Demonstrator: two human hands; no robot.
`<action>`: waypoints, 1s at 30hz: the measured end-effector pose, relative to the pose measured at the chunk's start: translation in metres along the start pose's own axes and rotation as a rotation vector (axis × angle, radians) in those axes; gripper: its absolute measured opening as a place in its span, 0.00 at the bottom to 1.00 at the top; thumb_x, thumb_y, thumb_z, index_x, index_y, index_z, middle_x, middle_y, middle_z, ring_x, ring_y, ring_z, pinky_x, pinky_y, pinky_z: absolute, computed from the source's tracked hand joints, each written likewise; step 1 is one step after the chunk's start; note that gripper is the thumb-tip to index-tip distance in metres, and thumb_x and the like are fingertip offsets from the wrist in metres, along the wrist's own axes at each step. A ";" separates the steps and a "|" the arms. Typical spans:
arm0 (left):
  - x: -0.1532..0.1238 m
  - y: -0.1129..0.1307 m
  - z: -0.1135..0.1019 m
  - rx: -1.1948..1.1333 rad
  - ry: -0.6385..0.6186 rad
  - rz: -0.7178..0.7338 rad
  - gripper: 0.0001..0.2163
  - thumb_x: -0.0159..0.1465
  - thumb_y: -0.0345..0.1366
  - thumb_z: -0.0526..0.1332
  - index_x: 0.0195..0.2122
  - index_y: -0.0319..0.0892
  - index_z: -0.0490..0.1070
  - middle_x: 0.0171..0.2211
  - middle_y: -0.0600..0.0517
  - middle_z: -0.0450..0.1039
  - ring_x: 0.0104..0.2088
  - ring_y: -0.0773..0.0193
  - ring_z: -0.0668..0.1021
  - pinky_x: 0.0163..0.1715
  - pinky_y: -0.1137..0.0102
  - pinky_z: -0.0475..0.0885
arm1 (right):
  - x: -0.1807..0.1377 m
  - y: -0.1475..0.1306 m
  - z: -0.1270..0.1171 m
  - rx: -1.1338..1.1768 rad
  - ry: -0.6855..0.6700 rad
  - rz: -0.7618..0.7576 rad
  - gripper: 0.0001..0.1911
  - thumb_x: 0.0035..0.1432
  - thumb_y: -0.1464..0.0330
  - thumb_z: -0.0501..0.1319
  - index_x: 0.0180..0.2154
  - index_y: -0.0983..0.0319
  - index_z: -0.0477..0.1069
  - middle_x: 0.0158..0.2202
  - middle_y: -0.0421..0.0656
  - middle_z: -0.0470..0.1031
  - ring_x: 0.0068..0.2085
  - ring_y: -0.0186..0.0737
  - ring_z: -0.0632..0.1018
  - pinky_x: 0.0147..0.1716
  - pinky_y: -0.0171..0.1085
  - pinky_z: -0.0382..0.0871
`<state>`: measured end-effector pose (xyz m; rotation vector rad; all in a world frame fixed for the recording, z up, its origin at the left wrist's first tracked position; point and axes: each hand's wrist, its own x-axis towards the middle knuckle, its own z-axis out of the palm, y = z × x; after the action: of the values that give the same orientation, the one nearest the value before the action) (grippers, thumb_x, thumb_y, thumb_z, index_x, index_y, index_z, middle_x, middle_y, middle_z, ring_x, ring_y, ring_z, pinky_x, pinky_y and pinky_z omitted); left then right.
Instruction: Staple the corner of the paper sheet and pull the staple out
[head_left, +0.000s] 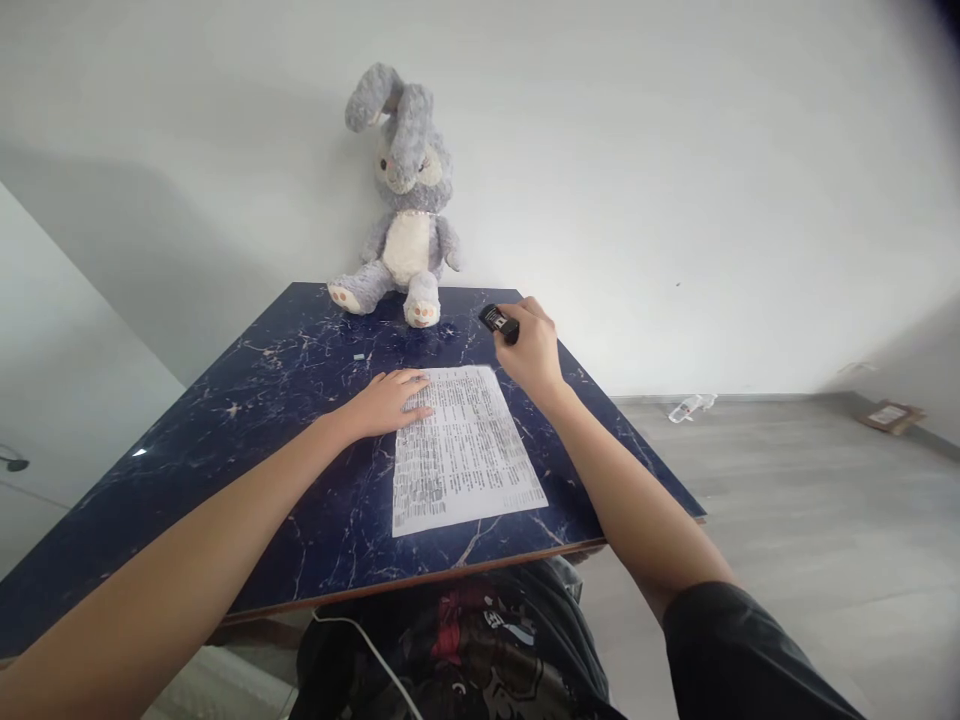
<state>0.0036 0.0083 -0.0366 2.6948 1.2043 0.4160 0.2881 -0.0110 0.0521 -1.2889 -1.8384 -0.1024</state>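
Observation:
A printed sheet of paper [469,450] lies on the dark blue marbled table in front of me. My left hand [390,402] rests flat on its upper left edge, with the fingers stretched out and nothing held. Just above the sheet's upper right corner, my right hand [532,345] is closed around a small black stapler-like object [498,321] with white lettering. Part of that object is hidden by my fingers, so its exact kind is unsure.
A grey plush rabbit [409,220] sits at the table's [285,400] back edge against the wall. A small light-blue piece [358,357] lies left of the sheet. On the floor at right are a white item [686,408] and a brown box [890,415]. A white cable [360,630] hangs near my lap.

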 end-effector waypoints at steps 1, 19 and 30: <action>0.000 0.000 0.001 -0.013 -0.005 -0.009 0.31 0.70 0.58 0.56 0.67 0.47 0.68 0.71 0.41 0.60 0.69 0.40 0.65 0.68 0.44 0.55 | 0.001 0.001 -0.005 0.006 -0.028 -0.004 0.22 0.60 0.73 0.57 0.54 0.65 0.77 0.51 0.54 0.73 0.48 0.53 0.76 0.48 0.48 0.71; 0.004 0.014 0.008 -0.028 -0.031 -0.090 0.23 0.75 0.47 0.48 0.69 0.51 0.63 0.73 0.42 0.56 0.72 0.40 0.59 0.65 0.28 0.47 | -0.014 -0.012 0.035 0.230 -0.688 -0.266 0.15 0.49 0.74 0.70 0.42 0.63 0.82 0.40 0.43 0.82 0.39 0.44 0.80 0.43 0.37 0.70; 0.005 0.006 0.011 -0.081 0.046 -0.110 0.20 0.74 0.40 0.48 0.65 0.51 0.67 0.70 0.43 0.62 0.70 0.41 0.65 0.66 0.30 0.50 | -0.016 0.004 0.051 0.487 -0.735 -0.031 0.36 0.76 0.45 0.41 0.48 0.59 0.81 0.49 0.45 0.81 0.52 0.45 0.79 0.56 0.40 0.67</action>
<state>0.0146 0.0081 -0.0447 2.5506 1.3111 0.5018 0.2625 0.0045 0.0079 -1.0050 -2.2823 0.8557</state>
